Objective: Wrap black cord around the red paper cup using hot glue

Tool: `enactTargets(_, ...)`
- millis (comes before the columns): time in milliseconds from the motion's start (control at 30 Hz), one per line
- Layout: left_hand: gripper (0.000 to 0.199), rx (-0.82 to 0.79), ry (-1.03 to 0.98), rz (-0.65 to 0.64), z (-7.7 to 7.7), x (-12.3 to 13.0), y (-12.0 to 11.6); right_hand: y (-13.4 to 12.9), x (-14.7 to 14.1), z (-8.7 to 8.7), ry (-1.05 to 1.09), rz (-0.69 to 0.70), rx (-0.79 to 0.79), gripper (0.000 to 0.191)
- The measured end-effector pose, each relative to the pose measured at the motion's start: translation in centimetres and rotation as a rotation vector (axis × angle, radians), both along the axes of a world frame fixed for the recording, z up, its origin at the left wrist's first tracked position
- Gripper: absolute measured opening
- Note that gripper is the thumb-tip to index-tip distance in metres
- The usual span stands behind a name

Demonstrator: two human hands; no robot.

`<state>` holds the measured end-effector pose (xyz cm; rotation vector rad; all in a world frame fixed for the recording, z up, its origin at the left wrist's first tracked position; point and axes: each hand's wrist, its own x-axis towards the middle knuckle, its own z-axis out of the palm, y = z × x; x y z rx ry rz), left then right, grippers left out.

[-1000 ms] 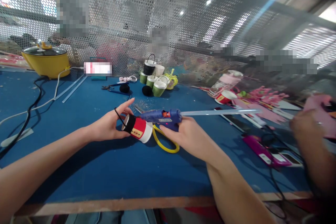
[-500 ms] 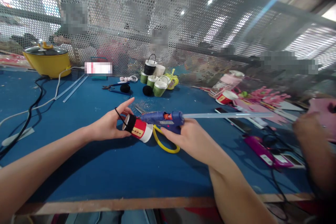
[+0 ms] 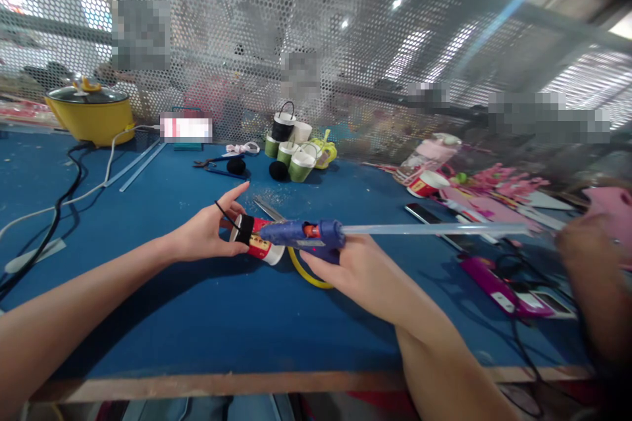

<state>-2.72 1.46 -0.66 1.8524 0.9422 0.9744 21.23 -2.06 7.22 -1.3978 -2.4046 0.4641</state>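
Observation:
My left hand (image 3: 210,230) grips a small paper cup (image 3: 266,251) with a red and gold label, a black band and a black cord loop; the cup lies tilted on its side. In my right hand (image 3: 358,266) is a blue glue gun (image 3: 301,237) with a long clear glue stick (image 3: 434,229) out of its back. The gun's nozzle end is over the cup near the black band, and whether it touches cannot be made out. Below the gun, a yellow ring (image 3: 311,275) shows in part, and scissors (image 3: 269,209) lie behind it.
Green and black cups (image 3: 301,166), black balls (image 3: 279,171) and pliers (image 3: 210,162) are at the back. A yellow pot (image 3: 91,115) stands at the left. To the right are a phone (image 3: 434,225), a purple device (image 3: 503,289) and another person's hand (image 3: 585,250).
The glue gun in my right hand has moved down and slightly left, so its front covers more of the cup. More of the scissors now shows. My left hand has barely moved.

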Motion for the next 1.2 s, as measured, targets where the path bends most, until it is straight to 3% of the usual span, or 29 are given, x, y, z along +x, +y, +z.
enactTargets(300, 0.097, -0.019, -0.014, 0.031, -0.1, 0.1, 0.1, 0.0, 0.1, 0.0, -0.034, 0.031, -0.037, 0.024)
enactTargets(833, 0.095, 0.096, 0.010, -0.052, -0.4, -0.3, 0.0, 1.1, -0.2, -0.1, 0.061, -0.030, 0.041, 0.018)
enactTargets(1100, 0.094, 0.096, -0.029, -0.082, -0.4, -0.1, 0.0, 2.0, -0.5, -0.6, 0.056, -0.087, 0.007, 0.017)
enactTargets(1200, 0.094, 0.094, -0.037, -0.090, -0.4, -0.1, -0.1, 2.4, -0.6, -0.8, 0.080, -0.144, -0.075, 0.018)
